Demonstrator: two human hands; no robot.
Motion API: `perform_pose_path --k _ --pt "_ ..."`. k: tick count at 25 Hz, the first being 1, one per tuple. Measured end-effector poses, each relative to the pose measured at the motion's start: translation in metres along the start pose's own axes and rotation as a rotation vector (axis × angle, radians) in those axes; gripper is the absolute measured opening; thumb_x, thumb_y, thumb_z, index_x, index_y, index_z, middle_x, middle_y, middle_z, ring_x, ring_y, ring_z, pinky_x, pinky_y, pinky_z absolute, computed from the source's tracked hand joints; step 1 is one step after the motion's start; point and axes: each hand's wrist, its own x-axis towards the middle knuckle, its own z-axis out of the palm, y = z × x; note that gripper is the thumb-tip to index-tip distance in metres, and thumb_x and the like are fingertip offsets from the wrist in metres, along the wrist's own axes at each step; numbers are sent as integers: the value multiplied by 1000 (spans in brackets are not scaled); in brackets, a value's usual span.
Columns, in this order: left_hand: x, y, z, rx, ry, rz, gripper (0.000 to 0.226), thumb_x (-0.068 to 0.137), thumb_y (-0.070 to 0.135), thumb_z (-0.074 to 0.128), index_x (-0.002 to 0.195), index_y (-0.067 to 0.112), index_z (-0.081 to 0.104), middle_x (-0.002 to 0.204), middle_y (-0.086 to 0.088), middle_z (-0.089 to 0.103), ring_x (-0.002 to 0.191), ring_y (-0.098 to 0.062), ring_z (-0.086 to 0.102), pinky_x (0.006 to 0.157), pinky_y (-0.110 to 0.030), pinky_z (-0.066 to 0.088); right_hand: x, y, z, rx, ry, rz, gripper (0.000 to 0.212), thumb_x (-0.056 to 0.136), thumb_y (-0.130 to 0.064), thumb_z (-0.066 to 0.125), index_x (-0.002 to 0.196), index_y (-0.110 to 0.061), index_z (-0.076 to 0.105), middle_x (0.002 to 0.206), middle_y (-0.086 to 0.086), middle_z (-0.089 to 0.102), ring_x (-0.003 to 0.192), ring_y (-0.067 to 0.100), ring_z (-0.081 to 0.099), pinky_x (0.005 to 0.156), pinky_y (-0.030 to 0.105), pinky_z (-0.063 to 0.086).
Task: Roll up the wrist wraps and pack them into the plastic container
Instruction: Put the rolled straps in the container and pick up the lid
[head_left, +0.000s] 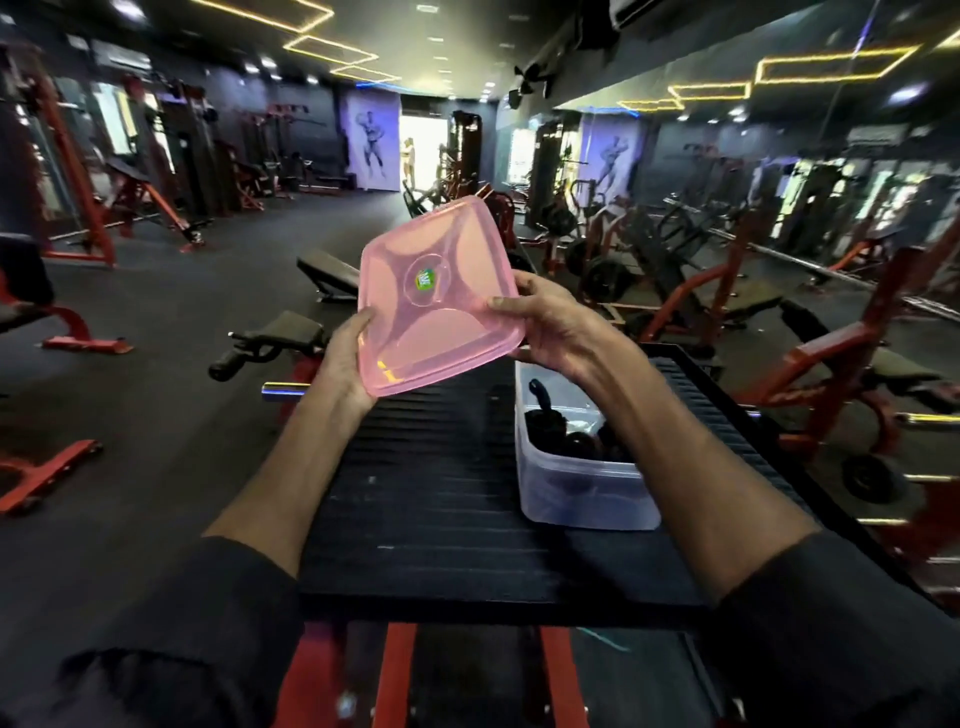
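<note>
A pink translucent lid (436, 296) with a green sticker at its middle is held up in the air, tilted, above the black ribbed platform (431, 499). My left hand (345, 364) grips its lower left edge. My right hand (545, 325) grips its right edge with the thumb on top. Below my right forearm stands the clear plastic container (582, 488), uncovered, with black rolled wrist wraps (566, 434) inside it. My right arm hides part of the container's contents.
The platform belongs to a red-framed gym machine (400, 670) right in front of me. Benches (332, 273), red racks (78, 208) and weight machines (675, 280) stand around on a dark floor. A chrome bar end (283, 391) sticks out left of the platform.
</note>
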Motion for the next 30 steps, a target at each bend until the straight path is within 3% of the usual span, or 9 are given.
perform_pose_path --k 5,9,12,14,17,20,22,25,30 --pt "-20 -48 57 146 -158 49 32 95 13 59 125 2 59 92 -10 78 77 -20 76 71 -35 64 -41 -15 -76 32 98 -26 53 74 -2 67 126 1 61 97 15 70 76 23 70 74 34 60" --pt "-40 -78 90 184 -77 179 30 91 13 65 119 1 63 94 -11 74 79 -22 72 69 -34 60 -69 -2 -104 77 238 35 22 86 -5 68 108 -2 69 83 11 78 71 22 74 70 33 63" --pt "-50 -93 103 283 -93 246 23 99 10 54 119 2 63 91 -8 73 74 -17 72 65 -28 59 -81 21 -117 -71 364 23 40 85 -20 76 121 -5 65 109 18 76 95 29 74 90 45 61" --pt "-53 -107 107 353 -122 245 21 103 10 48 119 4 59 91 -5 72 72 -12 71 64 -26 59 -89 33 -123 -143 414 -73 55 86 -29 77 132 -11 55 126 18 68 110 30 71 93 50 60" --pt "-55 -123 107 423 -140 223 31 105 12 44 132 -1 52 99 -8 70 78 -12 70 66 -25 58 -95 51 -130 -173 422 -133 53 90 -36 74 134 -20 51 134 12 61 119 32 65 90 55 60" --pt "-49 -135 103 490 -150 212 36 105 19 44 137 4 49 122 -20 65 98 -23 68 78 -30 59 -97 66 -139 -253 440 -95 44 82 -57 75 120 -47 55 137 3 55 132 33 52 103 60 51" --pt "-45 -139 98 578 -142 200 44 99 35 49 138 15 50 144 -21 52 120 -28 62 93 -39 58 -92 77 -149 -363 458 -44 45 69 -75 74 108 -61 57 135 -5 55 136 31 47 112 64 38" --pt "-31 -148 87 674 -111 137 39 86 54 53 122 41 60 161 -18 29 138 -31 48 106 -56 48 -73 94 -169 -410 458 -18 63 57 -88 71 111 -57 58 131 -5 61 134 31 50 114 71 26" --pt "-31 -148 99 621 -126 83 27 103 24 45 129 15 48 126 -18 63 100 -23 67 77 -38 61 -63 95 -175 -422 491 70 57 56 -88 70 100 -53 60 128 1 57 131 33 50 110 66 38"
